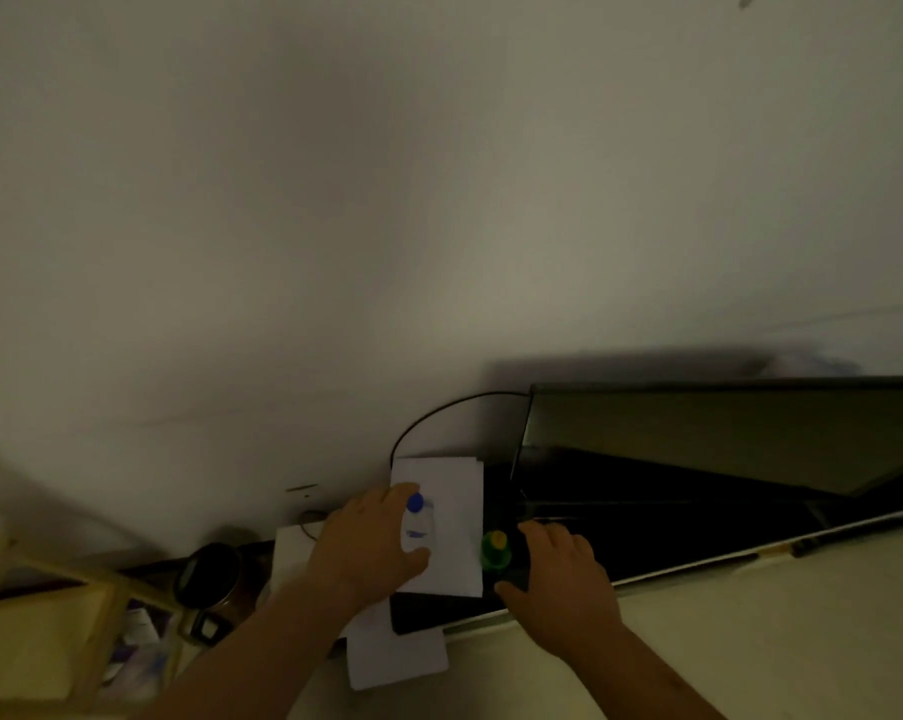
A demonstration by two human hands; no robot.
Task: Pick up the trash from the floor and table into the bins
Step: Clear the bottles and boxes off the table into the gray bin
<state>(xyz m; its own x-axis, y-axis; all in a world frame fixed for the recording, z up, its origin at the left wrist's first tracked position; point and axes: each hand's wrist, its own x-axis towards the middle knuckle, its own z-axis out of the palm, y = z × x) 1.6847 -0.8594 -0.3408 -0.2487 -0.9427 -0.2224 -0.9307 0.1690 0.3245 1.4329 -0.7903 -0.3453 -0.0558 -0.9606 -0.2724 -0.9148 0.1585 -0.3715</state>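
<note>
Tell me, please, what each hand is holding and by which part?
The left hand grips the clear blue-capped bottle round its body, below the cap. The right hand curls beside the green bottle; a grip cannot be told.

This seems to be a room in a home, with a small work corner, in weak light. A plain pale wall (335,200) fills most of the view. Against it stands a dark flat screen (699,433) over a dark tabletop (699,562) with a light edge, and a thin black cable (439,413) curves beside it. White papers (454,491) lie near the screen. At the left stands a simple wooden shelf (49,589) with small blurred things, and a dark jar (208,574) nearby.
</note>
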